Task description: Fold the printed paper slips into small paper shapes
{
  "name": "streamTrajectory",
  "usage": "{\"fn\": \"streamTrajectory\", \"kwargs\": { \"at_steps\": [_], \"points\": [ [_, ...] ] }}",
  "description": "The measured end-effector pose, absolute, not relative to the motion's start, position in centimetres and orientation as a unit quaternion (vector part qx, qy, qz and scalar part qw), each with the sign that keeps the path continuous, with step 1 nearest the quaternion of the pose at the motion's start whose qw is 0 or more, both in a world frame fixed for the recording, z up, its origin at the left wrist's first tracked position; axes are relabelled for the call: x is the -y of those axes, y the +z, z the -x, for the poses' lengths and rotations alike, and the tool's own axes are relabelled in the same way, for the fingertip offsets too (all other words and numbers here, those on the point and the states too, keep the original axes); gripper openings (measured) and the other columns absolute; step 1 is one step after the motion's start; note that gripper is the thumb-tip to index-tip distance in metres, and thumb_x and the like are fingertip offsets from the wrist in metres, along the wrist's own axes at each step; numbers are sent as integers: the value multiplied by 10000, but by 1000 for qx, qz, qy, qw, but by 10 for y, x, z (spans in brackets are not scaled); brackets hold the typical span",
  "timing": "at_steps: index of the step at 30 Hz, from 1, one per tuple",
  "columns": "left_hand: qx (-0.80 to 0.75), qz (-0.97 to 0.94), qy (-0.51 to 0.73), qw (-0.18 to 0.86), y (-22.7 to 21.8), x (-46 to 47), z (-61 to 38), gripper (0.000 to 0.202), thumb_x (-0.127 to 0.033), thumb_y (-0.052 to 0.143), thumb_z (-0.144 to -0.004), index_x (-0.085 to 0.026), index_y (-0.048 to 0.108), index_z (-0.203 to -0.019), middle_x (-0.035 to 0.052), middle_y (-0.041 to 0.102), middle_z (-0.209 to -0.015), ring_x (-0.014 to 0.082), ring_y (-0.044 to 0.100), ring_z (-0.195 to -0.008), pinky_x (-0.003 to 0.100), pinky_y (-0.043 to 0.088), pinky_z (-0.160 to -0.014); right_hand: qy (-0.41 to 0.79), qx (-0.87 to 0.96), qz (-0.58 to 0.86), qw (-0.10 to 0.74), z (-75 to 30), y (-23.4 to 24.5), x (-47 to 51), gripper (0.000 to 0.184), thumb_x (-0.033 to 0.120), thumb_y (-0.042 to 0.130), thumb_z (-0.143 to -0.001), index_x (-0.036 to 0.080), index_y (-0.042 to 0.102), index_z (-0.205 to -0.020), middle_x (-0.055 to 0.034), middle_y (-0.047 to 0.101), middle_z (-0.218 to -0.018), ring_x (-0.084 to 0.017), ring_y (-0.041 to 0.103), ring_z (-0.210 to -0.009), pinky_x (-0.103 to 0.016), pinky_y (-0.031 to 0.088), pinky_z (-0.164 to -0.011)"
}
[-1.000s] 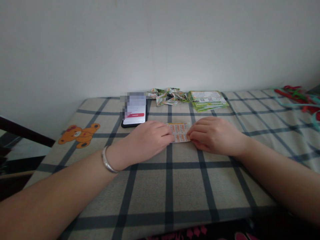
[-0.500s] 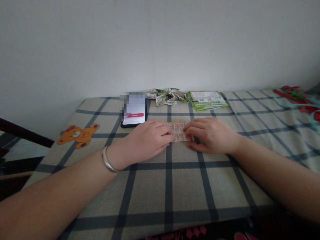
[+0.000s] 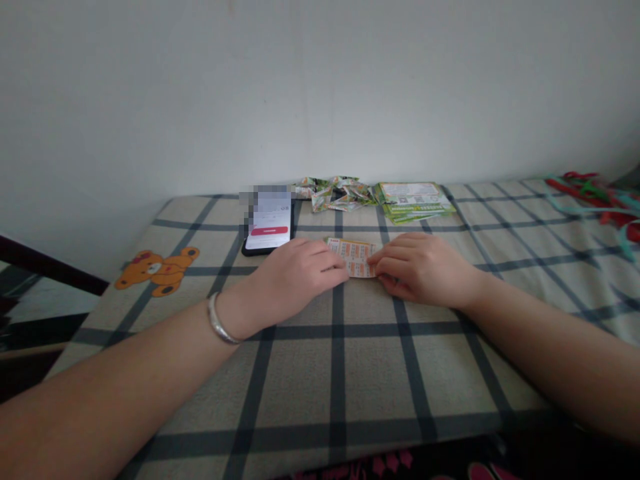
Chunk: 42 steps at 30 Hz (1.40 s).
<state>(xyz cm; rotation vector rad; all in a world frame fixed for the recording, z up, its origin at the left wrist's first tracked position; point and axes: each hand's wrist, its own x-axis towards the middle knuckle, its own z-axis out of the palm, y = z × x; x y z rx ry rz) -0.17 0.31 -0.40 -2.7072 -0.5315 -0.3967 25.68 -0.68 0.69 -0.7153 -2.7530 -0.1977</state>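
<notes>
Now card (image 3: 357, 257) perhaps more askew

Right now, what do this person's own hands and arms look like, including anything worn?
The left hand and the right hand are both ungloved, with no sleeves in view. A rounded, silver-coloured bangle circles the left wrist; any markings on it are too small to make out.

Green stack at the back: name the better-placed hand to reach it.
Right, probably: the right hand is nearer the green stack, the left hand nearer the phone. Both touch the small printed sheet.
</notes>
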Motion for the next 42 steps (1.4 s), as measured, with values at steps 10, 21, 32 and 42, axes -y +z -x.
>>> {"fn": "streamTrajectory", "kwargs": {
  "at_steps": [10, 21, 32, 42],
  "points": [
    [182, 963, -107, 167, -1, 2, -1, 151, -193, 528, -923, -170, 662, -991, 53, 694, -948, 209, 608, -855, 337, 518, -688, -150, 953, 223, 138, -254, 7, 11, 236, 249, 437, -946, 145, 616, -832, -53, 663, -763, -144, 567, -669, -281, 374, -603],
    [199, 963, -143, 114, -6, 2, -1, 216, -212, 524, -913, -143, 649, -1076, 85, 661, -1152, 224, 626, -1022, 382, 543, -877, -79, 952, 225, 194, -253, 2, 15, 222, 306, 499, -955, 154, 620, -848, -28, 662, -725, -132, 588, -635, -263, 380, -599],
    [185, 968, -167, 31, -4, 5, -3, 234, -218, 592, -879, -179, 655, -1101, 54, 684, -1123, 217, 611, -1057, 401, 494, -960, -56, 945, 234, 220, -248, -1, 15, 196, 297, 527, -941, 154, 631, -854, -13, 654, -688, -123, 586, -599, -257, 382, -575],
    [268, 947, -177, -4, -8, 9, -8, 106, -280, 639, -874, -187, 691, -880, 36, 679, -924, 202, 612, -922, 369, 494, -839, -40, 951, 196, 238, -235, 0, 17, 196, 281, 524, -938, 166, 645, -835, -3, 673, -686, -110, 593, -588, -254, 405, -581]
  ]
}}
